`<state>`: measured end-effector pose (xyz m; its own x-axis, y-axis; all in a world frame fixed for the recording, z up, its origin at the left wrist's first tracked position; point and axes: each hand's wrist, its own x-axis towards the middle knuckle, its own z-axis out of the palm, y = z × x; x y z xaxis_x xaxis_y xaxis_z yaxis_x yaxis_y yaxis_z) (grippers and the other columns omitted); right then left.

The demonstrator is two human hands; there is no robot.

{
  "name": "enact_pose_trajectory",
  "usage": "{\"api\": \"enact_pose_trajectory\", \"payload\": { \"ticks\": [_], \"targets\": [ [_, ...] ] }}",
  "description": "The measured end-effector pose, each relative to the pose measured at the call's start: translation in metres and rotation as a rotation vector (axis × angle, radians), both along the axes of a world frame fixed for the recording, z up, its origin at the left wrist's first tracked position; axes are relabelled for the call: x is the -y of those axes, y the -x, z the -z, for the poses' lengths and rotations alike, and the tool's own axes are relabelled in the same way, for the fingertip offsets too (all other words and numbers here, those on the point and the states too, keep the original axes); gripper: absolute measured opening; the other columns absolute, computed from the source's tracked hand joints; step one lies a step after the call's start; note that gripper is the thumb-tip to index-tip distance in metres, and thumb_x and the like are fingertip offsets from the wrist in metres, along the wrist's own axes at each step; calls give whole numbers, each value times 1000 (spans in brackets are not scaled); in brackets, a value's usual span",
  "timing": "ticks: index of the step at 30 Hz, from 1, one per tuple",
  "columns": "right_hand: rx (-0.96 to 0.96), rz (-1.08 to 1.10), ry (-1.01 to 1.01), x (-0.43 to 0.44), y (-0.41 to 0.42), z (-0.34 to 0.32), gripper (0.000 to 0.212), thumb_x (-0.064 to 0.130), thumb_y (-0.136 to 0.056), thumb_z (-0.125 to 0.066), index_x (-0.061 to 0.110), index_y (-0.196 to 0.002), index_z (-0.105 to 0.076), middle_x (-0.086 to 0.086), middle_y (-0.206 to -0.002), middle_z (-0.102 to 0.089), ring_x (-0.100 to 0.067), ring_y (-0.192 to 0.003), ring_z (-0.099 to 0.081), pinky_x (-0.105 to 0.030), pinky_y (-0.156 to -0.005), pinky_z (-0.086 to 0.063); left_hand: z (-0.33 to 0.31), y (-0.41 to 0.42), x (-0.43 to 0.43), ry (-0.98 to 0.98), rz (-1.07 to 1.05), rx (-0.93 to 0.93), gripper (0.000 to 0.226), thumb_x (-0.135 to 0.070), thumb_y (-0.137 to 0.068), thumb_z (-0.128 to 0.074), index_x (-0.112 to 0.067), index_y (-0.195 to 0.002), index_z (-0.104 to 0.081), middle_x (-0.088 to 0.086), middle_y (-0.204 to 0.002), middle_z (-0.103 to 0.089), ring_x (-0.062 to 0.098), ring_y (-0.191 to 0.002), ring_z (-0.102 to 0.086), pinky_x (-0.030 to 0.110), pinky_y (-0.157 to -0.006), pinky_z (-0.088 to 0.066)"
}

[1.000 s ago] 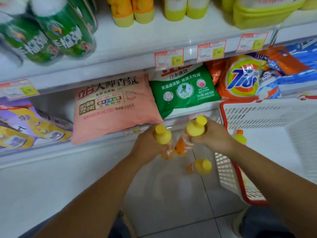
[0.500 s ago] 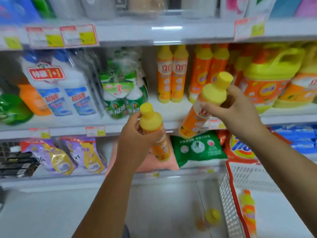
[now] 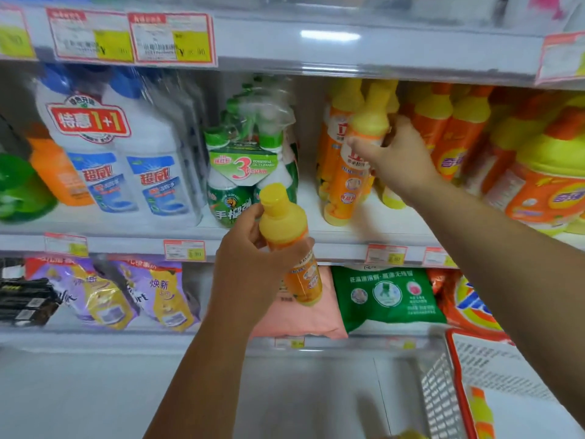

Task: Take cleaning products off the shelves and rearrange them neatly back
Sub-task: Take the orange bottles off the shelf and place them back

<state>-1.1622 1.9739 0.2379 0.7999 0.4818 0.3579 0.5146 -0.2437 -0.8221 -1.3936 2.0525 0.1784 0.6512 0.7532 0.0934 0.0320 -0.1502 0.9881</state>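
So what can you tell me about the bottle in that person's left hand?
It is a slim orange bottle that looks like plastic, with a yellow shoulder and a closed yellow cap. A printed label wraps the lower body, but its text is too blurred to read. The bottle leans, cap up and to the left, base down to the right. The left hand grips it around the middle, in the air in front of a pink bag.

Glossy plastic bottles; smooth white shelf.
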Motion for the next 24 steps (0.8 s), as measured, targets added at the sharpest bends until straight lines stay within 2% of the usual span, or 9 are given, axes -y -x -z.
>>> {"api": "enact_pose_trajectory", "payload": {
  "ticks": [3, 8, 12, 14, 17, 21, 24],
  "targets": [
    [-27, 30, -8, -13, -4, 7, 58, 44, -82, -75, 18, -129, -52, 0, -122, -67, -20, -109, -66, -46, -95, -54, 2, 0, -1, -12, -9, -6, 58, -24, -70, -86, -30, -123, -61, -16, -103, -72, -2, -92, -67, 22, -78, -55],
    [-20, 32, -20, -15, 5, 16, 59, 39, -88, -72, 21, -137, -47, 2, -129, -63, -14, -110, -62, -39, -98, -53, 3, -1, -1, -25, -14, -17, 61, -26, -71, -86, -33, -126, -59, -17, -106, -71, -4, -93, -66, 12, -73, -52],
    [-62, 1, -4, -9, 15, 31, 73, 24, -82, -80, 22, -143, -38, 8, -124, -59, -11, -109, -59, -32, -94, -50, 3, 1, 0, -35, 0, -8, 57, -24, -70, -86, -32, -121, -61, -19, -101, -72, -4, -91, -66, 13, -71, -54],
    [-92, -5, 32, -8, 20, 46, 78, 15, -79, -82, 18, -143, -37, 5, -126, -57, -12, -110, -57, -29, -95, -47, 2, 1, 1, -28, 3, 2, 56, -21, -70, -86, -32, -119, -62, -21, -97, -71, -6, -89, -65, 11, -69, -53],
    [-148, 52, 44, -12, 21, 65, 72, 15, -81, -80, 13, -141, -40, 0, -129, -57, -15, -110, -58, -30, -95, -48, 3, 1, 2, -24, 10, 12, 55, -18, -70, -86, -31, -118, -62, -23, -93, -71, -8, -85, -65, 8, -66, -52],
    [-166, 86, 38, -22, 15, 74, 67, 21, -83, -79, 13, -139, -42, -5, -134, -58, -21, -114, -60, -35, -97, -51, 4, 0, 1, -30, 25, -6, 53, -23, -70, -85, -36, -115, -61, -27, -93, -70, -7, -85, -66, 17, -69, -54],
    [-183, 86, 39, -25, 11, 74, 66, 23, -84, -78, 13, -139, -43, -4, -133, -59, -14, -108, -59, -30, -94, -49, 4, 0, -1, -39, 40, -34, 52, -28, -69, -85, -38, -114, -61, -28, -95, -69, -7, -88, -65, 24, -76, -54]
  ]
}}
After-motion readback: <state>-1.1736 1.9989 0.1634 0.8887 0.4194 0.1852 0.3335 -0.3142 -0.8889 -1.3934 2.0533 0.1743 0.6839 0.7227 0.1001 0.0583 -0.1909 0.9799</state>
